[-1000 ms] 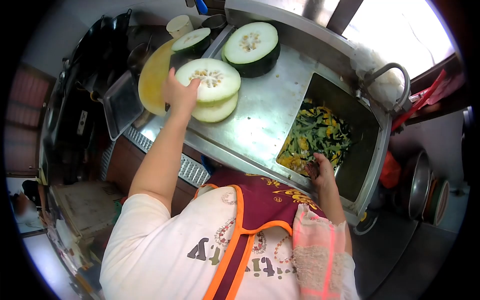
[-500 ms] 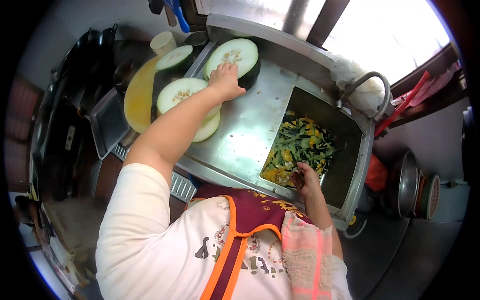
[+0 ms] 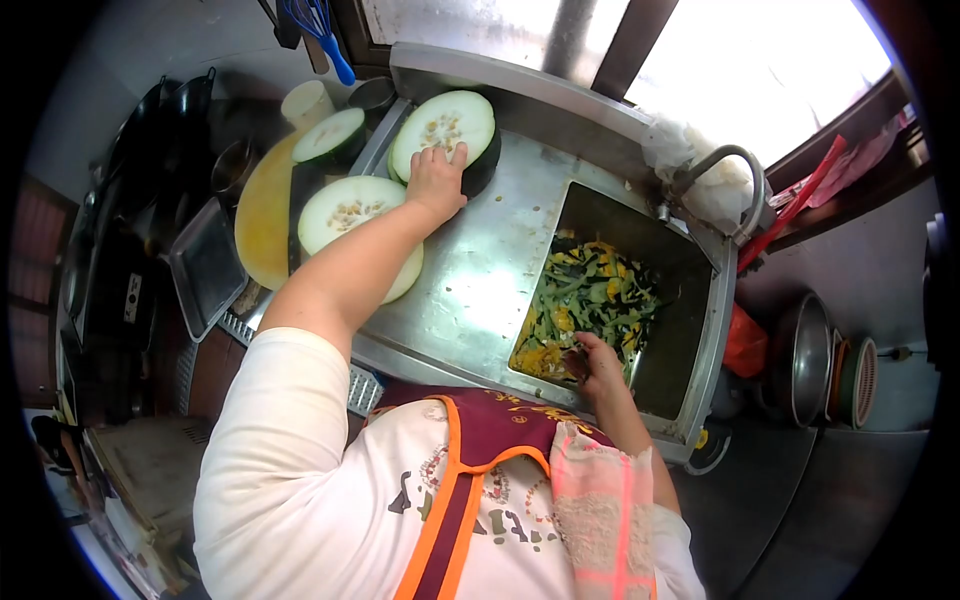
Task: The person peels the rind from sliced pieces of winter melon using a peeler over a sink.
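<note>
My left hand [image 3: 437,183] lies on the front edge of a large cut melon piece [image 3: 440,125] with dark green rind, its fingers spread over the pale flesh near the seeds. Nearer to me, peeled melon slices [image 3: 345,207] are stacked on the steel counter [image 3: 470,300], partly behind my left forearm. My right hand [image 3: 603,369] is over the near part of the sink, closed around a small dark brown object [image 3: 576,364], probably a peeler. Below it, green and yellow peelings [image 3: 590,290] cover the sink bottom.
A yellow round board [image 3: 262,220] with a dark blade and a smaller melon piece [image 3: 330,136] are at the left. An empty tray [image 3: 208,265] stands beside it. The faucet [image 3: 735,155] arches over the sink's back right corner. Metal bowls [image 3: 808,360] stand at the right.
My left hand has gone from the stacked slices to the large dark-rinded piece behind them. My right hand has stayed over the sink. The view has shifted.
</note>
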Tool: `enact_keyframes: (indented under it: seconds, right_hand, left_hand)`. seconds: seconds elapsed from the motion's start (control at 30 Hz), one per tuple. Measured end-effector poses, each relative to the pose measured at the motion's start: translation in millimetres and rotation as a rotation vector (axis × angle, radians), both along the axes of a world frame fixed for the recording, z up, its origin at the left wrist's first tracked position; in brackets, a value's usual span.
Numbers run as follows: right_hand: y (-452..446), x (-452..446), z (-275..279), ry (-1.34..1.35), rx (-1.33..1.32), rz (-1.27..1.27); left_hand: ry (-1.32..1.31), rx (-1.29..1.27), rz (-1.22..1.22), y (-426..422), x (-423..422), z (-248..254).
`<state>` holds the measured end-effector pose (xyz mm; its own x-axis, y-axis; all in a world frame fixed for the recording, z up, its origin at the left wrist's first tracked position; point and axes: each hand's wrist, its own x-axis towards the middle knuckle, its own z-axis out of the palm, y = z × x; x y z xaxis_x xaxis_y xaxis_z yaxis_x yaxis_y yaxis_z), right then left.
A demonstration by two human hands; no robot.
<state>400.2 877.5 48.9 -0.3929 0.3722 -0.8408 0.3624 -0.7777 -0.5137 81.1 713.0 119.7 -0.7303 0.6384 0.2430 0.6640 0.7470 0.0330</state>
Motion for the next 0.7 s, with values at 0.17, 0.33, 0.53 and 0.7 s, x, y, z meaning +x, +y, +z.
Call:
enact_keyframes:
  seconds: [0.17, 0.33, 0.53, 0.7]
  right_hand:
    - [-3.5, -2.8, 17.4, 0.007, 0.005, -0.007]
    - [3.5, 2.9, 19.4, 0.0, 0.006, -0.021]
    - [4.3, -4.0, 27.3, 0.072, 0.011, -0.091]
    - [3.1, -13.8, 61.2, 0.193, 0.072, -0.264]
  left_hand:
    - [0.002, 0.161, -0.071, 5.3, 0.1, 15.6]
    - [-0.259, 0.454, -0.06, 14.1, 15.7, 88.0]
    - [-1.133, 0.919, -0.004, -19.4, 76.6, 153.9]
    - [-1.454, 0.956, 0.037, -46.2, 133.9, 142.7]
